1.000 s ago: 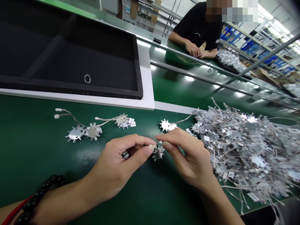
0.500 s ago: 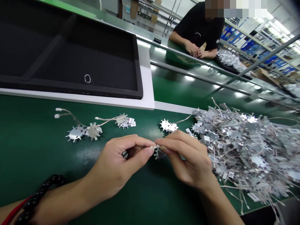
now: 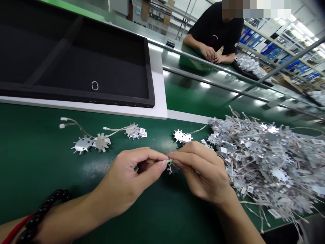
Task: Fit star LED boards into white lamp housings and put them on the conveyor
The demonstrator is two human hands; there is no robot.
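Note:
My left hand (image 3: 138, 179) and my right hand (image 3: 203, 169) meet fingertip to fingertip over the green table. Both pinch a small pale connector between them, mostly hidden by the fingers. A silver toothed disc (image 3: 173, 168) hangs just below the fingertips, partly covered by my right hand. Behind the hands lies another pair of silver discs (image 3: 182, 136) with a wire. Farther left are a disc pair with two white plugs (image 3: 82, 144) and a disc with white labels (image 3: 132, 130). A large heap of such discs and wires (image 3: 269, 162) is beside my right hand.
A black framed tray (image 3: 114, 98) rests on a white board (image 3: 160, 84) at the upper left. Across the metal rails, a person in a black shirt (image 3: 215, 32) sits with both hands together, near another heap of silver parts (image 3: 250, 65).
My left hand has shifted very slightly to the right. The fingertips of both hands remain together on the connector, and the disc below them has turned a little.

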